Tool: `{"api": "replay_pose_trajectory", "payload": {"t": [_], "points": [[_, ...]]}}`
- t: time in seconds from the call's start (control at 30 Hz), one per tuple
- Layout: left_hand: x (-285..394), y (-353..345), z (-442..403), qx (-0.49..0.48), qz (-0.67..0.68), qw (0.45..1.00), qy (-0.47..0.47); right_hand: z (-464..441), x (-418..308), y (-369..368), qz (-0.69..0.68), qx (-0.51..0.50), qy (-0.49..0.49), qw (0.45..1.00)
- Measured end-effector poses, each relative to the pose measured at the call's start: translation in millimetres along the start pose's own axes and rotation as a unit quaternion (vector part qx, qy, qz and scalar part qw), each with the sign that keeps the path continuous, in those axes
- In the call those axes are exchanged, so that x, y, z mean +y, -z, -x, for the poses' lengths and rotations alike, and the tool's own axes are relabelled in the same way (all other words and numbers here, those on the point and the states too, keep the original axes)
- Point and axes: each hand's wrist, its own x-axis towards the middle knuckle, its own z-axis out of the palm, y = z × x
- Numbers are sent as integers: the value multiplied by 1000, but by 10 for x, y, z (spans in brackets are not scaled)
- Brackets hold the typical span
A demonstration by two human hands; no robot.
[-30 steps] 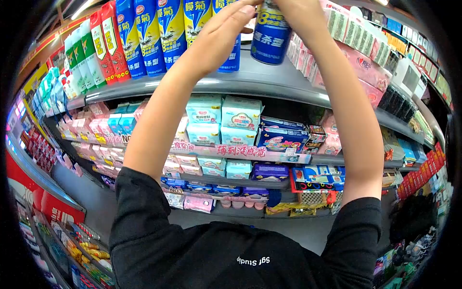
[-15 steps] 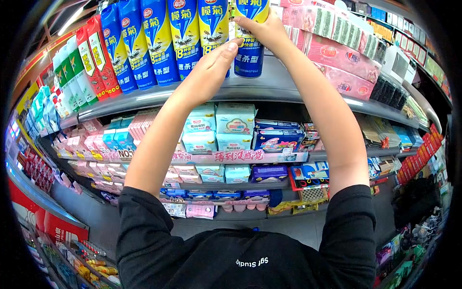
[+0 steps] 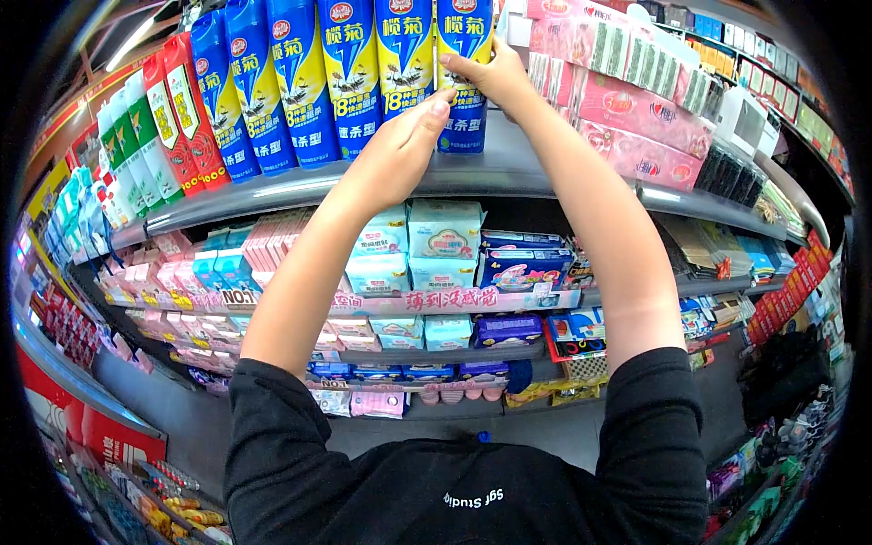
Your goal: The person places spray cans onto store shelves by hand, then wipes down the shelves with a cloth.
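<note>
A blue-and-yellow insecticide spray can (image 3: 463,134) stands upright on the top shelf at the right end of a row of matching spray cans (image 3: 350,77). My right hand (image 3: 490,77) is closed on this end can, its thumb across the front and its other fingers hidden behind. Just lower, my left hand (image 3: 409,145) is against the can's left side with the thumb stretched out. It overlaps the lower part of the neighbouring can, and most of its fingers are out of sight.
Red spray cans (image 3: 186,118) and white-green ones (image 3: 145,136) continue the row leftward. Pink tissue packs (image 3: 645,113) are stacked right of my right forearm. The metal shelf edge (image 3: 536,182) runs beneath my arms, above lower shelves with light-blue packs (image 3: 445,227).
The end can has moved left, closing the gap to its neighbour, and my right hand has moved with it. My left hand remains beside it. The view has shifted slightly.
</note>
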Motion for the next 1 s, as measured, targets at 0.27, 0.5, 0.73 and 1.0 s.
{"api": "replay_pose_trajectory", "payload": {"t": [0.27, 0.5, 0.73, 1.0], "points": [[-62, -13, 142, -10, -149, 986, -67, 190, 21, 108, 45, -39, -24, 998], [-178, -69, 155, 8, -275, 953, -129, 363, 18, 164, 139, -77, -119, 980], [-239, -94, 182, 5, -265, 956, -125, 383, 221, 106, 76, -55, -79, 992], [-287, -109, 183, 14, -211, 970, -123, 438, 67, 92, 78, -56, -85, 992]]}}
